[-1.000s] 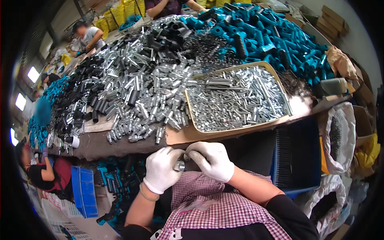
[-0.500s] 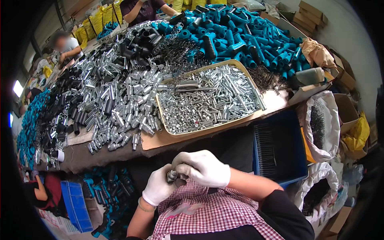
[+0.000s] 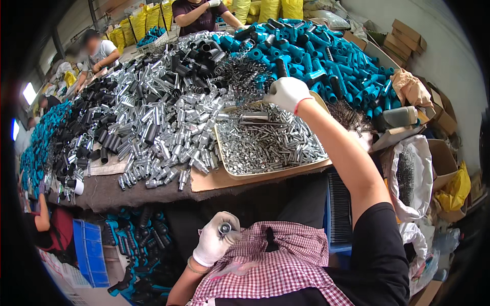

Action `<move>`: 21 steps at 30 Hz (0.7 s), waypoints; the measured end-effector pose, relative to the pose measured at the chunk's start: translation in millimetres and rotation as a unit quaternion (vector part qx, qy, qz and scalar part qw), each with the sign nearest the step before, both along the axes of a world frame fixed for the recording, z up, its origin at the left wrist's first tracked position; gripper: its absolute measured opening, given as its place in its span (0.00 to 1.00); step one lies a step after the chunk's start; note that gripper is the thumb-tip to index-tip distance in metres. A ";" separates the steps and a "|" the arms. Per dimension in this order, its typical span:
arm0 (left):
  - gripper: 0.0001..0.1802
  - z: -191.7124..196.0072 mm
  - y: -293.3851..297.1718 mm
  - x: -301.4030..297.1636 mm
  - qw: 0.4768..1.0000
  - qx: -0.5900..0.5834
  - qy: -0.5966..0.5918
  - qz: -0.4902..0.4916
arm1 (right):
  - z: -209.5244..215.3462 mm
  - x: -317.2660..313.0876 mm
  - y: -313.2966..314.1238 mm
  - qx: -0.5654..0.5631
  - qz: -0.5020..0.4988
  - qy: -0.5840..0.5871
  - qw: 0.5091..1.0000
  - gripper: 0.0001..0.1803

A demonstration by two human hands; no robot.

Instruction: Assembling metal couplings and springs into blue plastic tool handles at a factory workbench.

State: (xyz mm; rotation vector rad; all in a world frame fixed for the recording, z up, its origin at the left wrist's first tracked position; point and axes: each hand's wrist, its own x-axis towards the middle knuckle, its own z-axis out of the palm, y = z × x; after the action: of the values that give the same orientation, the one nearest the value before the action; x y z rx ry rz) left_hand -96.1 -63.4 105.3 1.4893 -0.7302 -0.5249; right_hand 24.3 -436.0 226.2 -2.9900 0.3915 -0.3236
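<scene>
1. Head view: the left grip (image 3: 215, 240) is curled closed around a metal fitting (image 3: 224, 228), in front of the counter's (image 3: 138, 196) near edge;
2. the right grip (image 3: 290, 94) is by the tray's (image 3: 278, 172) far rim, near dark springs (image 3: 246, 75); how far closed, and on what, I cannot tell.

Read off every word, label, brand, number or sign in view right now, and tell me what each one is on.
Dark shirt at the top of the view: light lettering on the chest; I don't copy out printed words.
Yellow sacks: any print is too blurred to read.
Cardboard boxes: nothing readable.
Silvery metal part in the left hand: no lettering visible.
</scene>
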 end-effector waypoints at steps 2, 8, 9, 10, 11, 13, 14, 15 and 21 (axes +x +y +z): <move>0.29 1.6 0.6 1.8 1.000 -0.001 -0.003 0.013 | -8.0 15.1 10.4 -0.034 -0.027 0.022 0.999 0.24; 0.28 -0.3 6.1 4.6 0.998 -0.007 -0.001 0.063 | -11.6 21.7 6.9 -0.069 -0.020 -0.020 0.997 0.20; 0.25 -2.3 6.0 4.4 0.996 -0.037 0.006 0.083 | -2.4 14.8 3.8 -0.071 -0.026 -0.021 0.997 0.18; 0.24 2.3 8.1 3.7 0.994 -0.024 0.042 0.097 | 4.5 11.5 -6.7 -0.055 -0.007 -0.041 0.998 0.19; 0.23 4.0 7.9 5.1 0.993 -0.035 0.047 0.100 | 9.4 10.0 -23.1 -0.021 0.016 -0.046 0.999 0.18; 0.24 0.0 8.6 5.7 0.986 -0.066 0.080 0.128 | 26.2 1.2 -39.0 0.267 0.018 -0.032 0.963 0.17; 0.25 -4.3 11.4 8.1 0.987 -0.072 0.077 0.123 | 37.9 -6.4 -43.2 0.301 0.007 -0.029 0.953 0.14; 0.27 -6.7 12.7 9.7 0.986 -0.072 0.077 0.127 | 46.1 -13.6 -48.7 0.335 -0.004 -0.026 0.942 0.12; 0.46 17.8 3.2 9.5 0.975 -0.113 0.024 0.188 | 47.1 -53.2 -51.9 0.311 0.000 -0.107 0.945 0.16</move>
State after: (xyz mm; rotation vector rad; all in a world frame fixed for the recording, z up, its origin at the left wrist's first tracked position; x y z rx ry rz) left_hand -86.6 -60.2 123.0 1.3534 -0.4379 -0.1813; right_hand -29.0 -487.8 273.3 -2.3121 0.3813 -0.4245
